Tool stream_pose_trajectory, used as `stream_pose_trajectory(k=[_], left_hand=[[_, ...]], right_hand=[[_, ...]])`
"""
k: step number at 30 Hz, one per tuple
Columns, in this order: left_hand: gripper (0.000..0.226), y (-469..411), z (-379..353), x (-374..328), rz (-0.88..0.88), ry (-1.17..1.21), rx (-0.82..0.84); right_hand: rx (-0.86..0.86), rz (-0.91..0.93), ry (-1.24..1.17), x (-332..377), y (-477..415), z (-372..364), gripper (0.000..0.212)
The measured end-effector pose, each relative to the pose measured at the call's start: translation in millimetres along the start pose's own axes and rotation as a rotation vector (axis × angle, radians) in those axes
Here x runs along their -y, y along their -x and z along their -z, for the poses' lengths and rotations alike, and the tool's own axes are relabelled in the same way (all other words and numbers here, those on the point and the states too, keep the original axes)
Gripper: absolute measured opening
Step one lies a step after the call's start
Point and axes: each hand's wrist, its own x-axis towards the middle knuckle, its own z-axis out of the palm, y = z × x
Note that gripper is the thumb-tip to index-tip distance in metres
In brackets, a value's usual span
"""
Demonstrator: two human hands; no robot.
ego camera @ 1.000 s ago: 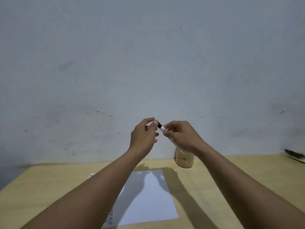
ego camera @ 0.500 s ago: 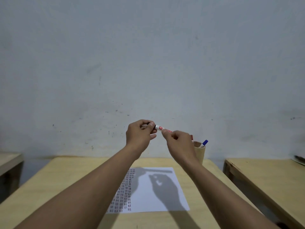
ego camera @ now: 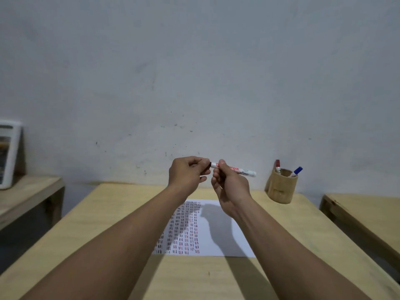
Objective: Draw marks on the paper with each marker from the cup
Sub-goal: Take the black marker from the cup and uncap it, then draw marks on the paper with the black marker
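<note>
A pale wooden table (ego camera: pixel 121 215) fills the lower half of the frame, its top smooth, flat and matte, with a scuffed grey wall behind it. On it, at lower centre, lies a sheet of white paper (ego camera: pixel 218 241), thin and limp, lying flat; its left part is already covered in columns of short red and dark dashes, while the right part is bare and shaded by the hands.

Right of centre, at the table's far edge, stands a stubby tan cup (ego camera: pixel 281 189) that looks like cut bamboo, stiff and steady, holding a red-capped marker (ego camera: pixel 277 166) and a blue-capped marker (ego camera: pixel 296 171), both leaning on the rim.

Above the paper at mid-frame, the right hand (ego camera: pixel 230 187) is wrapped around the barrel of a white marker (ego camera: pixel 240 170), held nearly level with its tail pointing right. The left hand (ego camera: pixel 187 175) is curled closed, its fingertips pinching the marker's dark end; whether that is the cap or the nib, I cannot tell.

The marker should handle as a light, rigid plastic tube, smooth and a little slippery. It is best held around the middle of the barrel for pulling, then nearer the tip for short strokes. Light pressure should be enough, as the paper could slide on the smooth wood.
</note>
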Motion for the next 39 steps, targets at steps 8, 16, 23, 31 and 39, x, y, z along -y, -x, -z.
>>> stream_pose_trajectory(k=[8, 16, 23, 31, 39], left_hand=[[0.008, -13.5, 47.7, 30.0, 0.005, -0.217, -0.135], [0.014, -10.3, 99.8, 76.2, 0.015, -0.664, -0.266], [0.032, -11.6, 110.9, 105.1, 0.031, -0.963, -0.211], [0.054, 10.2, 107.8, 99.3, 0.038, -1.067, -0.177], [0.058, 28.6, 129.4, 109.7, 0.166, -1.402, 0.142]], right_hand=[[-0.059, 0.021, 0.071, -34.8, -9.2, -1.8, 0.015], [-0.093, -0.041, 0.245, -54.0, -22.8, 19.7, 0.014], [-0.1, 0.001, 0.412, -60.6, -36.4, 30.7, 0.016], [-0.08, 0.176, 0.753, -59.5, -50.9, 42.1, 0.019], [-0.138, 0.235, 1.058, -79.8, -52.9, 62.8, 0.023]])
